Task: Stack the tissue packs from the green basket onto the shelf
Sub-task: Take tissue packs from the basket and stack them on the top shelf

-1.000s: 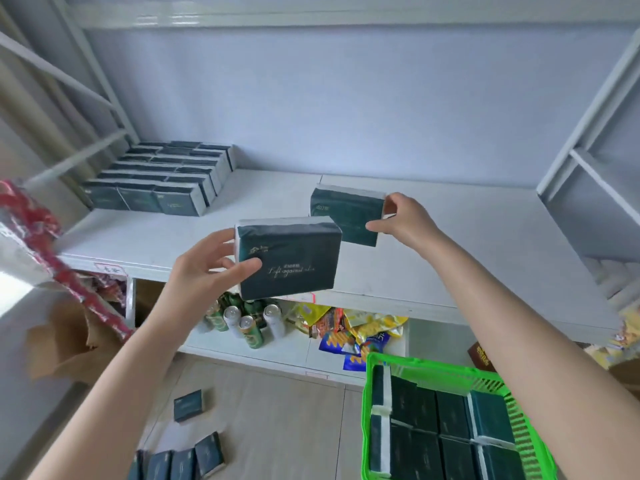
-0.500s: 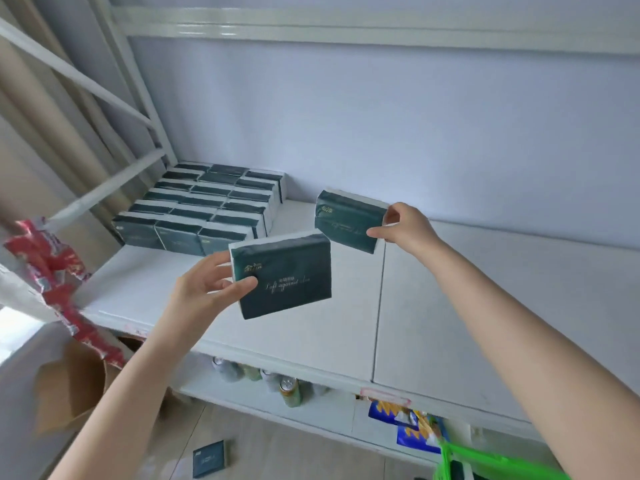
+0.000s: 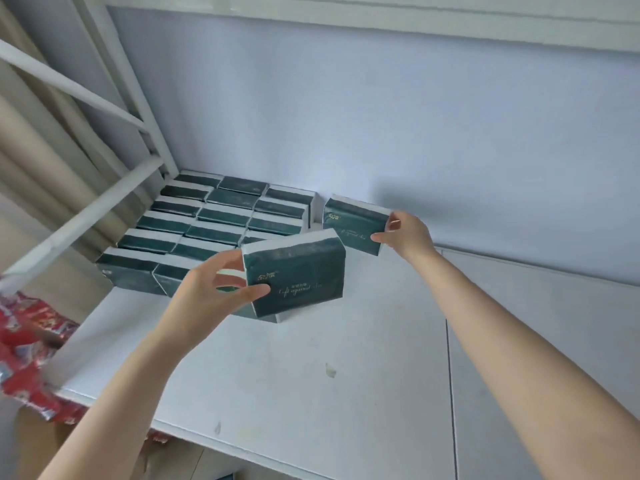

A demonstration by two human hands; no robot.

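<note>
Red wrapper point(image 3: 24, 344) at far left, off the shelf edge, not in play.

Stack point(image 3: 207, 220) sits in the back-left corner of the shelf point(image 3: 346, 375): three columns wide, rows running front to back. Green basket not in view.

Left hand point(image 3: 211, 296) is clamped on the left short end of the left pack point(image 3: 301, 275), thumb on the front face and fingers behind. That pack is in the air, over the stack's near-right corner. Its long axis runs left-right and rises slightly to the right.

Right pack point(image 3: 353, 223) is just right of the stack's back-right corner, close to the wall, with a narrow gap between it and the stack. Long axis also left-right. Can't tell if it touches the shelf yet.

Right hand point(image 3: 410, 235) pinches that pack by its right short end, so its free end points at the stack.

Key relation: the open slot is the column right of the stack. Right pack is nearer to it and should butt in leftward with no fingers in the way. Left pack's grip is on the stack side, so I'd set it down further right or regrip.
</note>
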